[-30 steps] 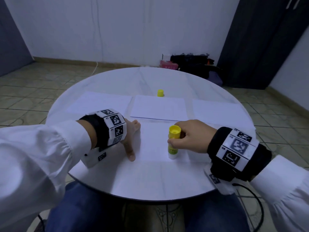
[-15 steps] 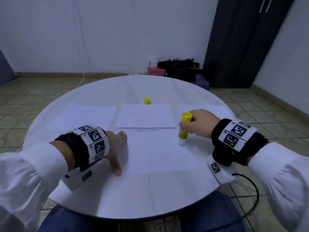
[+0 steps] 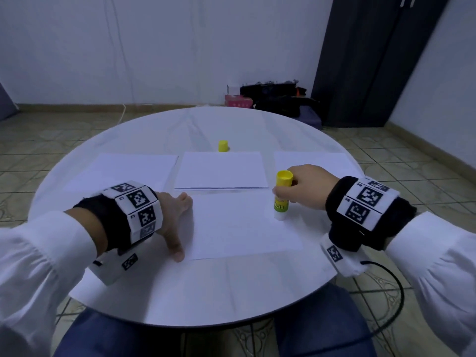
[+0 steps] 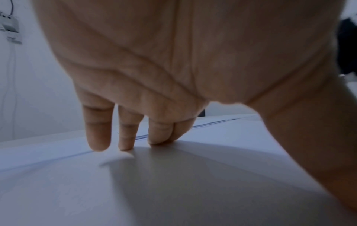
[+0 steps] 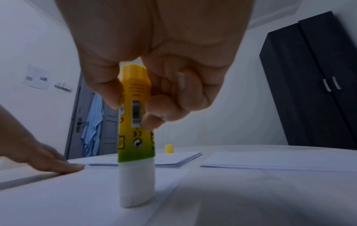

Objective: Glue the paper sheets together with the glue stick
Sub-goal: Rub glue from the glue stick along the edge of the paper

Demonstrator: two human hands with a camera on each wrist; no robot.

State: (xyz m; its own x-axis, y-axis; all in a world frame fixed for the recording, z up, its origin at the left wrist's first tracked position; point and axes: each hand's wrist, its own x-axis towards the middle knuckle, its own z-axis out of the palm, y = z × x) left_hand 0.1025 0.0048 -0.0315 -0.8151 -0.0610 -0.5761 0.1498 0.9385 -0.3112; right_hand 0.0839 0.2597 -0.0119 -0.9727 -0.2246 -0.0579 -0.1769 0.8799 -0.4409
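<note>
A white paper sheet (image 3: 242, 225) lies in front of me on the round white table (image 3: 206, 300). My right hand (image 3: 296, 188) grips a yellow glue stick (image 3: 281, 195) upright, its white glue end pressed on the sheet's right edge (image 5: 135, 192). My left hand (image 3: 175, 222) lies flat with straight fingers (image 4: 98, 137) pressing the sheet's left edge. The stick's yellow cap (image 3: 223, 146) stands at the back, behind a middle stack of paper (image 3: 221, 170).
More white sheets lie at the back left (image 3: 128, 171) and back right (image 3: 314, 159) of the table. Beyond the table are a dark wardrobe (image 3: 373, 60) and bags on the tiled floor (image 3: 275, 99). A black cable (image 3: 396, 292) hangs from my right wrist.
My right hand has slid the glue stick from the sheet's middle to its right edge. The left hand has stayed pressed on the left edge. The head view shifted.
</note>
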